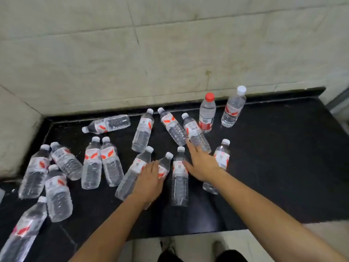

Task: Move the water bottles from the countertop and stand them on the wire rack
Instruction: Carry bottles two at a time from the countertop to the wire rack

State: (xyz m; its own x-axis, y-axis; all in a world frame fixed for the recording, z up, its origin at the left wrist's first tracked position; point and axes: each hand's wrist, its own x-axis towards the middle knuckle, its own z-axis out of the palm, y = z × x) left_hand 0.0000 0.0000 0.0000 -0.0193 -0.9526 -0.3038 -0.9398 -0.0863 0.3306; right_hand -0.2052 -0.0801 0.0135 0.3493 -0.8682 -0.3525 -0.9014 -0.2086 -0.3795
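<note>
Black stone worktop (273, 167) across lower frame, clear plastic water bottles (92, 163) mostly lying scattered left to centre, two upright upper right, left hand (149, 181) palm-down on one centre bottle (162, 167), right hand (202, 163) open, fingers spread over neighbouring bottles, gripping nothing

The black countertop (279, 167) is bare on its right side and along the front edge, leaving open passage there. Lying bottles (111, 163) crowd the left and middle, many touching, with narrow gaps between them. Two upright bottles, one red-capped (207, 113) and one white-capped (233, 108), stand near the tiled wall (170, 53), which closes off the back and left.
</note>
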